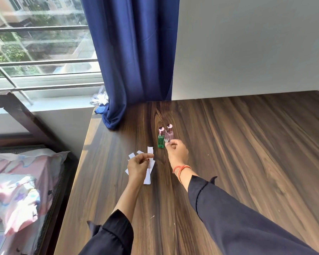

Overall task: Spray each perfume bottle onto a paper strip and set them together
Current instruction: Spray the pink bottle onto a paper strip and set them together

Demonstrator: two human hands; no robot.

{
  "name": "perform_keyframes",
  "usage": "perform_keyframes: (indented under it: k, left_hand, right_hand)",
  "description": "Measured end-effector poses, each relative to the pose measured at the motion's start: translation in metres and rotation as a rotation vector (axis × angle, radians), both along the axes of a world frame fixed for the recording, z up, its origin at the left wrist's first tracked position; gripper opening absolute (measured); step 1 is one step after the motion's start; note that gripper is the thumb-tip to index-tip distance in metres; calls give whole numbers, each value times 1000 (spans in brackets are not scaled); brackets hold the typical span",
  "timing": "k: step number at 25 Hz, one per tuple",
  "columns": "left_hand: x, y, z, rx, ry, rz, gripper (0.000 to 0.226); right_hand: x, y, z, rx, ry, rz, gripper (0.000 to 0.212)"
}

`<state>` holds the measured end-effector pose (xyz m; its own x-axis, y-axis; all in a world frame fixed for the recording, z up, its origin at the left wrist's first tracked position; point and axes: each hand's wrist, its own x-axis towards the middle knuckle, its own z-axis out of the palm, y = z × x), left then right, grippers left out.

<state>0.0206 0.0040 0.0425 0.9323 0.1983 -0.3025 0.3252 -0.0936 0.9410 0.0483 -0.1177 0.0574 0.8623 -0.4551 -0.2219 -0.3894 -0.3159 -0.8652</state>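
Note:
Two small perfume bottles stand side by side on the wooden table (247, 144): a green bottle (161, 141) on the left and a pink bottle (168, 134) on the right, both with shiny pink caps. My right hand (177, 153) is at the base of the pink bottle, fingertips touching it. Several white paper strips (150, 150) lie fanned out left of the bottles. My left hand (138, 167) rests over the strips, its fingers pinching one of them.
A blue curtain (134, 61) hangs down onto the table's far left corner. The window (39, 43) with rails is behind it. A bed with patterned bedding (17, 190) stands left of the table. A white wall (247, 46) backs the table.

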Motion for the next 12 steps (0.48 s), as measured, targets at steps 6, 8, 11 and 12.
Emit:
perform_keyframes:
  k: [6,8,11,12]
  left_hand:
    - [17,-1,-10,73,99,-16,39]
    - [18,-3,-8,35,137,-42,43]
    - [17,-6,-9,-36,168,-47,41]
    - [16,-7,-8,-58,164,-49,34]
  right_hand:
    - [39,-12,-9,-155,55,163,52]
    - [44,-13,-11,-148,33,191,48]
    - [45,-14,-13,-147,19,178,34]
    - [45,-15,-15,-154,20,176,31]
